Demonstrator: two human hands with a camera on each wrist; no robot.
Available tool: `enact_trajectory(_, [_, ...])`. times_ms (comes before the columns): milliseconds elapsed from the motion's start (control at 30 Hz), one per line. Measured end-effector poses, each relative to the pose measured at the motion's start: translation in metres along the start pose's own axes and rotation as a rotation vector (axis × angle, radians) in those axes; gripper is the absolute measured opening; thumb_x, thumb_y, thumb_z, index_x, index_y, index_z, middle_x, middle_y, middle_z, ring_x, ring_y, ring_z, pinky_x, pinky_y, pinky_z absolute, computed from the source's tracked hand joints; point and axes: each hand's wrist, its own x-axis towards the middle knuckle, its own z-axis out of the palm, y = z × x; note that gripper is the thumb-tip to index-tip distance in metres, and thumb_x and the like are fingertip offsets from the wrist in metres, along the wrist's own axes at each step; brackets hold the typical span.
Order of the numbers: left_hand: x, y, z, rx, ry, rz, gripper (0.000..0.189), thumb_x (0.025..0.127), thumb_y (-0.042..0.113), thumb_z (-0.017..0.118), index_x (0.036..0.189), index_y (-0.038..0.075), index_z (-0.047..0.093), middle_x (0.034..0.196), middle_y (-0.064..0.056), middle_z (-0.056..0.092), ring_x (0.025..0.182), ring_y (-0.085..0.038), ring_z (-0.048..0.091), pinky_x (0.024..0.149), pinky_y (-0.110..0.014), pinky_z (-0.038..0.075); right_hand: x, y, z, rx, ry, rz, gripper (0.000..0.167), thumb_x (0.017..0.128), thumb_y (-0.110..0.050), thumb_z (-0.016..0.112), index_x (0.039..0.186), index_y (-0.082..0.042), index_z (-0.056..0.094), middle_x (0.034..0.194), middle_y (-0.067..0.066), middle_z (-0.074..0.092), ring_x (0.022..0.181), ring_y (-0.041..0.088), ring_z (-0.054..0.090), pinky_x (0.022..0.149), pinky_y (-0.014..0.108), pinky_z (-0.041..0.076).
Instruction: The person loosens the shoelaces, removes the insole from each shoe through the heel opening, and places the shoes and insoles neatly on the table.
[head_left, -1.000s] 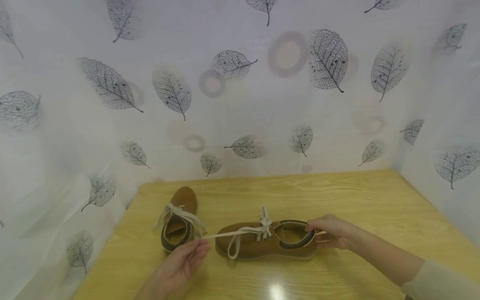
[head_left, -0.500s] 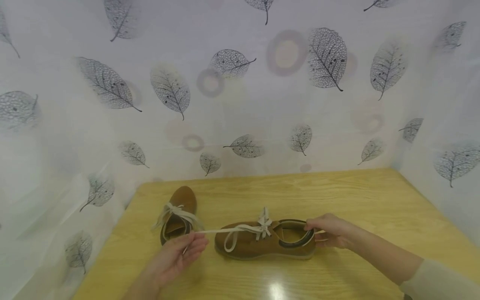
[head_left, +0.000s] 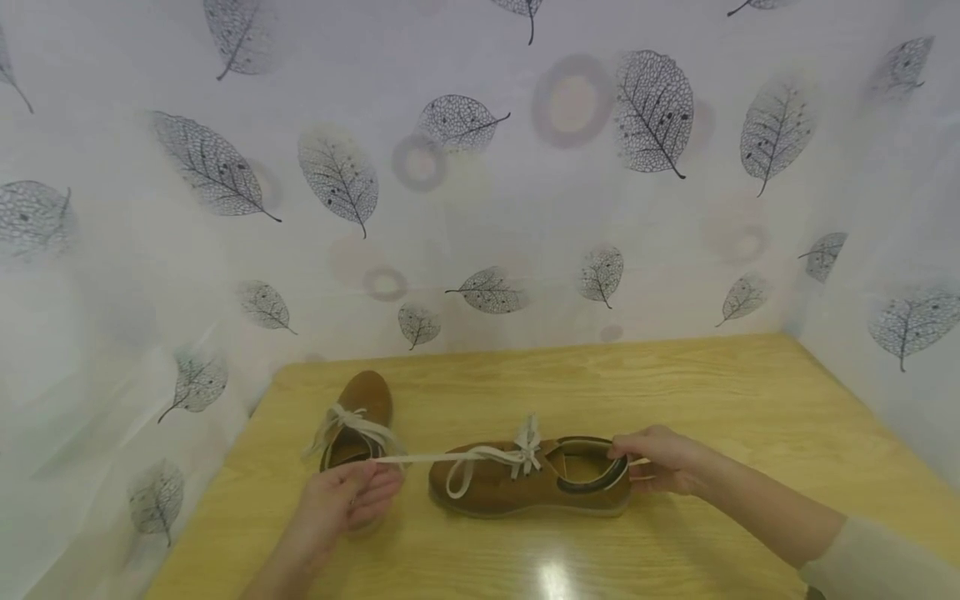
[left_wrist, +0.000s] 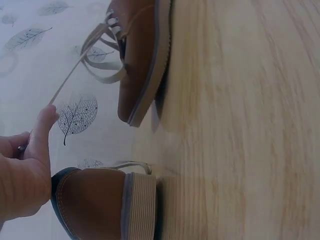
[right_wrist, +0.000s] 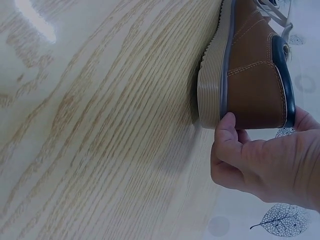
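Observation:
A brown shoe (head_left: pixel 487 493) with a dark collar and pale laces lies lengthwise across the table, toe to the left. My left hand (head_left: pixel 339 504) pinches one end of its shoelace (head_left: pixel 431 457), which runs taut from the knot area. A slack loop of lace (head_left: pixel 459 482) hangs over the toe. At the heel, my right hand (head_left: pixel 663 461) grips the shoe, thumb by the collar; in the right wrist view, fingertips (right_wrist: pixel 228 120) press low on the heel. The matching shoe (head_left: pixel 369 392), its lace in a bow, stands behind the left hand, partly hidden by it.
Both shoes stand on a light wooden table (head_left: pixel 712 392). A pale leaf-printed sheet (head_left: pixel 495 217) rises behind the table and along both sides. Glare shows near the table's front.
My left hand has moved left and slightly up, drawing the lace end farther from the shoe and almost level. My right hand keeps its grip on the heel.

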Motion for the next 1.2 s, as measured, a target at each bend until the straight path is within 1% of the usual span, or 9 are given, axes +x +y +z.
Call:
enact_trajectory(100, [0.0,0.002,0.002,-0.032,0.127,0.026,0.039,0.101,0.015,0.043,0.127,-0.014,0.045,0.11,-0.021,0.066,0.096,-0.021,0.068,0.085,-0.032,0.055,0.001,0.0,0.0,0.005,0.004,-0.001,0.017,0.085,-0.015,0.058,0.082,-0.002,0.068,0.089,0.004,0.051,0.087,0.02,0.054,0.079,0.031,0.054])
enact_trajectory(167, [0.0,0.003,-0.001,-0.109,0.179,0.032,0.04,0.102,0.013,0.04,0.132,-0.014,0.04,0.107,-0.017,0.068,0.097,-0.019,0.068,0.087,-0.03,0.054,0.001,0.0,-0.001,0.01,0.005,0.0,0.017,0.085,-0.015,0.058,0.082,-0.002,0.068,0.088,0.004,0.051,0.087,0.02,0.054,0.079,0.031,0.054])
enact_trajectory(333, [0.001,0.007,-0.016,-0.327,0.225,0.037,0.046,0.102,0.018,0.041,0.14,-0.005,0.03,0.096,0.003,0.072,0.098,-0.01,0.067,0.093,-0.025,0.05,0.002,0.0,-0.002,0.013,0.001,-0.001,0.015,0.084,-0.014,0.058,0.078,-0.004,0.067,0.086,0.003,0.052,0.085,0.02,0.054,0.079,0.031,0.054])
enact_trajectory(467, [0.0,0.007,-0.021,-0.5,0.297,0.079,0.025,0.102,0.016,0.041,0.116,0.009,0.06,0.097,0.001,0.072,0.097,-0.01,0.068,0.092,-0.023,0.05,0.002,-0.001,-0.002,0.012,-0.012,-0.007,0.014,0.084,-0.015,0.058,0.077,-0.006,0.067,0.085,0.002,0.052,0.084,0.019,0.054,0.077,0.029,0.054])
enact_trajectory(567, [0.001,0.006,-0.022,-0.68,0.386,0.14,0.025,0.1,0.015,0.045,0.093,0.011,0.068,0.095,-0.005,0.073,0.093,-0.013,0.069,0.088,-0.025,0.052,0.003,-0.002,-0.001,0.015,-0.019,-0.01,0.014,0.084,-0.015,0.059,0.076,-0.007,0.067,0.085,0.002,0.052,0.084,0.018,0.053,0.077,0.028,0.053])
enact_trajectory(700, [0.003,0.005,-0.028,-0.935,0.475,0.217,0.021,0.097,0.016,0.051,0.096,0.002,0.066,0.09,-0.011,0.072,0.089,-0.017,0.07,0.083,-0.027,0.055,0.003,-0.003,-0.001,0.013,-0.03,-0.015,0.013,0.083,-0.015,0.06,0.075,-0.008,0.067,0.085,0.002,0.053,0.084,0.018,0.052,0.077,0.028,0.053])
enact_trajectory(767, [0.003,0.004,-0.033,-1.022,0.502,0.247,0.02,0.096,0.017,0.053,0.098,0.0,0.065,0.09,-0.012,0.072,0.088,-0.018,0.07,0.081,-0.028,0.056,0.003,-0.003,-0.001,0.013,-0.035,-0.017,0.013,0.083,-0.015,0.06,0.075,-0.008,0.067,0.085,0.002,0.053,0.084,0.018,0.052,0.078,0.029,0.054])
enact_trajectory(967, [0.002,0.001,-0.045,-1.089,0.536,0.294,0.021,0.095,0.017,0.055,0.095,0.0,0.067,0.088,-0.013,0.072,0.086,-0.018,0.071,0.08,-0.028,0.055,0.003,-0.004,0.0,0.011,-0.032,-0.013,0.013,0.083,-0.015,0.059,0.075,-0.008,0.067,0.084,0.001,0.052,0.083,0.018,0.051,0.077,0.029,0.053])
enact_trajectory(1200, [0.0,0.002,-0.059,-1.202,0.566,0.269,0.02,0.097,0.016,0.05,0.101,0.0,0.06,0.09,-0.012,0.069,0.091,-0.019,0.07,0.091,-0.028,0.05,0.003,-0.003,0.0,0.0,-0.017,-0.011,0.012,0.083,-0.016,0.06,0.076,-0.008,0.067,0.083,0.001,0.052,0.083,0.018,0.052,0.076,0.029,0.053])
